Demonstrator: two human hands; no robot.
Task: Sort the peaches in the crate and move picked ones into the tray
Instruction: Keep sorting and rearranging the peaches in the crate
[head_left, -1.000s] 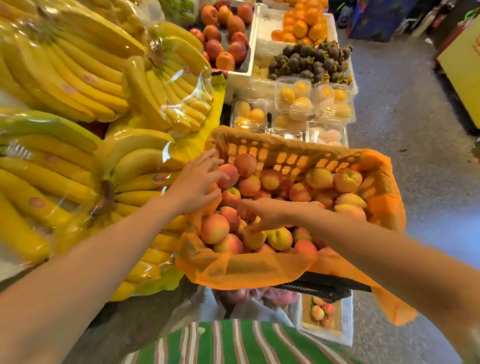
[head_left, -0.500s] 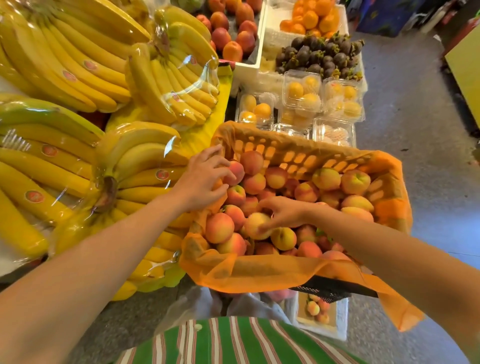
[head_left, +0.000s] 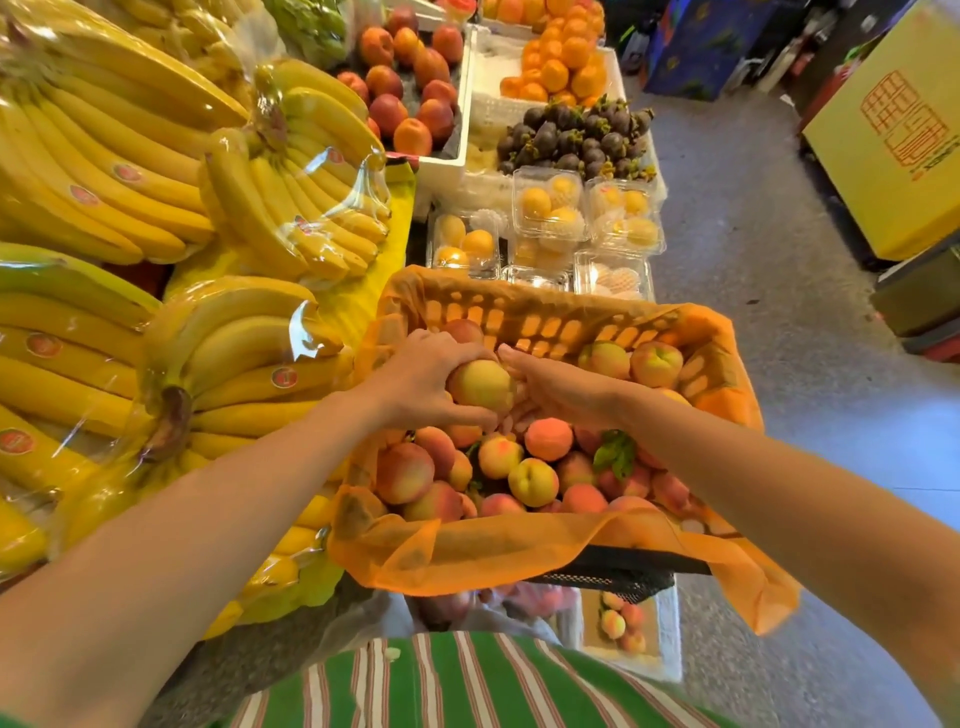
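The peach (head_left: 480, 387) sits inside the curled left grip (head_left: 415, 379), the flat right grip (head_left: 561, 389) touching it.

My left hand (head_left: 415, 379) and right hand (head_left: 563, 389) meet above the crate (head_left: 545, 317), with one peach (head_left: 480, 387) gripped in the left fingers (head_left: 460, 356) and touched by the right. The other peaches (head_left: 532, 480) lie below and nearer than the fingers. Banana bunches (head_left: 234, 374) lie left of the fingers. Lidded fruit boxes (head_left: 550, 208) and then mangosteens (head_left: 576, 135) lie beyond them. The tray (head_left: 671, 634) sits under the crate's near edge.
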